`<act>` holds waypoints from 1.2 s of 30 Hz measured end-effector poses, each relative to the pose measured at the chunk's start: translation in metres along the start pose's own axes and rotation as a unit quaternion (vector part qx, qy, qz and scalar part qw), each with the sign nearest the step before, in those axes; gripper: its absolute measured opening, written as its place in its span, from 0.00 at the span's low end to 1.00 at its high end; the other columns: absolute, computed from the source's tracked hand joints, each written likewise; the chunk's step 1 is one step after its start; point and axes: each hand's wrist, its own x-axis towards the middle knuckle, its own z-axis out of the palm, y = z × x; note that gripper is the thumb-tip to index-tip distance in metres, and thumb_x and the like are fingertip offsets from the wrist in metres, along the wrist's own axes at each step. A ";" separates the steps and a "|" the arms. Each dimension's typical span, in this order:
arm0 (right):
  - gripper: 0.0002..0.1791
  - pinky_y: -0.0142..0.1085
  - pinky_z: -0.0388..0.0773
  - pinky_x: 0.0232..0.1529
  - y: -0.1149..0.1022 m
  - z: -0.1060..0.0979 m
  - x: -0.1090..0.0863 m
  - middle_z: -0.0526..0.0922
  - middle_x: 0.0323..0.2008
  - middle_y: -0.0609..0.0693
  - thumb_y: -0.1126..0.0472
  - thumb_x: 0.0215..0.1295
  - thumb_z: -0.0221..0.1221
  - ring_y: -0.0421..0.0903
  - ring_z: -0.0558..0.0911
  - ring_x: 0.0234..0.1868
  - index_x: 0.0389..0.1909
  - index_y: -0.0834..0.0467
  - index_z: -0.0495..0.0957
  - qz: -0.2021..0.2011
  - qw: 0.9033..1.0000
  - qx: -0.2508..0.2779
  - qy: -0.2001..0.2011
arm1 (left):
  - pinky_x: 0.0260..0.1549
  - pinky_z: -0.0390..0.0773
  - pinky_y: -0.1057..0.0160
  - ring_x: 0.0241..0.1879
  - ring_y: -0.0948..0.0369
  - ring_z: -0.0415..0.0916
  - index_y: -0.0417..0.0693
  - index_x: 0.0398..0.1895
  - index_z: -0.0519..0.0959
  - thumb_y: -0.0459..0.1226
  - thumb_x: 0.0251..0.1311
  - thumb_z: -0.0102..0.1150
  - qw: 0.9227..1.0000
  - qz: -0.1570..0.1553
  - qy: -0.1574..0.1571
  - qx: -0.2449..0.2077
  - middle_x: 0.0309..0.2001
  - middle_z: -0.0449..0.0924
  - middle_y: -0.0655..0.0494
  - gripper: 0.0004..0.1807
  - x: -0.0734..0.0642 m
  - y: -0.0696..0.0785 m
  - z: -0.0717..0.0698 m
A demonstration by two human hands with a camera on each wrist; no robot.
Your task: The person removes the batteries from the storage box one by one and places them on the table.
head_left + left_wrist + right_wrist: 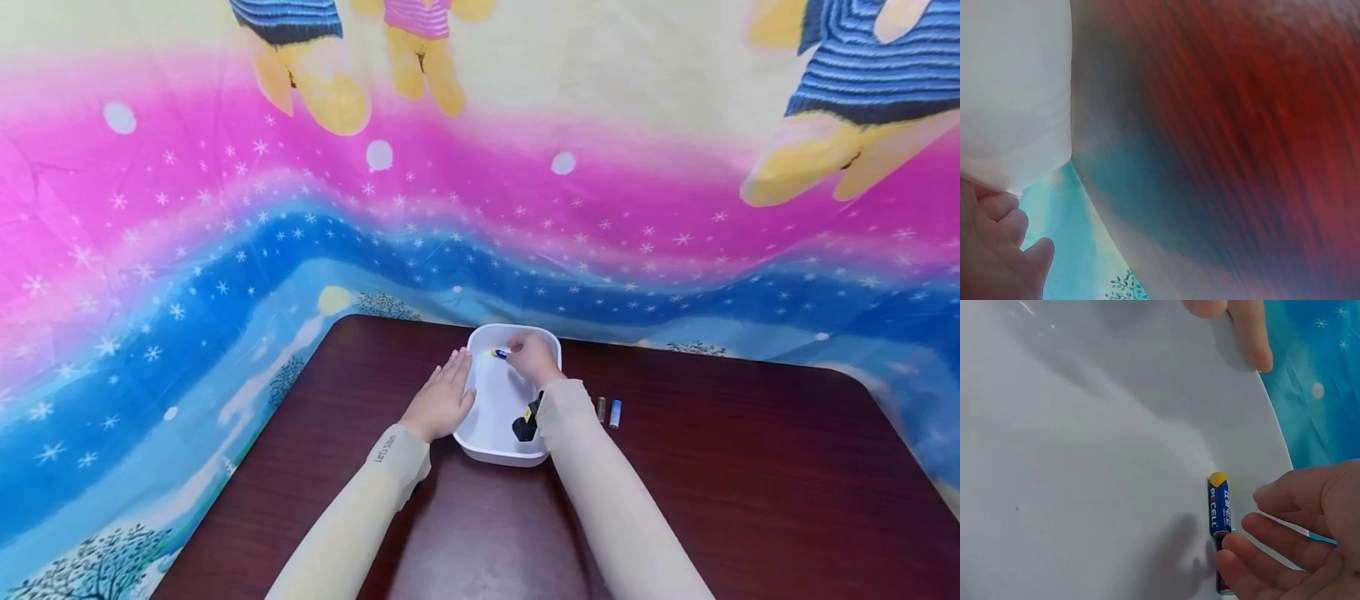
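Observation:
Inside a white plastic tray (491,408), my right hand (534,358) is at the far end, its fingers loosely bent beside a blue battery with a yellow end (1219,503). A second, darker battery (1225,584) lies end to end with it, partly hidden by the fingertips. In the right wrist view the thumb stands apart from the fingers, and nothing shows pinched between them. My left hand (441,402) rests along the tray's left rim, fingers extended; its fingertips (1262,359) lie over the edge in the right wrist view.
A black object with a yellow mark (525,427) lies in the tray's near right part, partly behind my right sleeve. On the brown table (750,467), right of the tray, lie a blue battery (616,414) and a gold-brown battery (601,409). A printed cloth (480,200) hangs behind.

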 end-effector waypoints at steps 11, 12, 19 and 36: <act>0.18 0.51 0.78 0.59 0.000 0.006 -0.003 0.82 0.56 0.65 0.71 0.68 0.59 0.57 0.82 0.53 0.58 0.69 0.80 0.007 0.999 -0.030 -0.019 | 0.76 0.50 0.48 0.80 0.52 0.42 0.37 0.80 0.49 0.45 0.79 0.41 1.000 0.000 -0.003 -0.001 0.81 0.46 0.45 0.35 0.000 0.000 0.001; 0.18 0.51 0.79 0.59 0.000 0.006 -0.003 0.82 0.56 0.65 0.71 0.68 0.59 0.57 0.82 0.53 0.58 0.69 0.80 0.009 0.999 -0.029 -0.019 | 0.76 0.50 0.48 0.80 0.52 0.42 0.37 0.81 0.48 0.45 0.79 0.41 1.000 -0.001 -0.004 -0.001 0.81 0.45 0.45 0.35 0.000 0.000 0.001; 0.20 0.51 0.80 0.57 0.001 0.010 0.001 0.83 0.54 0.66 0.72 0.67 0.59 0.58 0.83 0.51 0.59 0.70 0.79 -0.005 0.998 -0.057 -0.013 | 0.76 0.52 0.46 0.80 0.51 0.42 0.36 0.80 0.49 0.44 0.78 0.42 1.000 0.005 0.002 0.001 0.81 0.46 0.44 0.35 0.000 0.000 0.000; 0.26 0.53 0.81 0.55 0.007 0.025 0.007 0.81 0.58 0.65 0.72 0.65 0.63 0.59 0.83 0.54 0.65 0.67 0.74 -0.008 0.997 -0.074 -0.021 | 0.76 0.52 0.46 0.80 0.50 0.43 0.35 0.80 0.50 0.43 0.78 0.42 1.000 0.005 0.003 -0.001 0.80 0.46 0.43 0.35 0.000 0.001 -0.002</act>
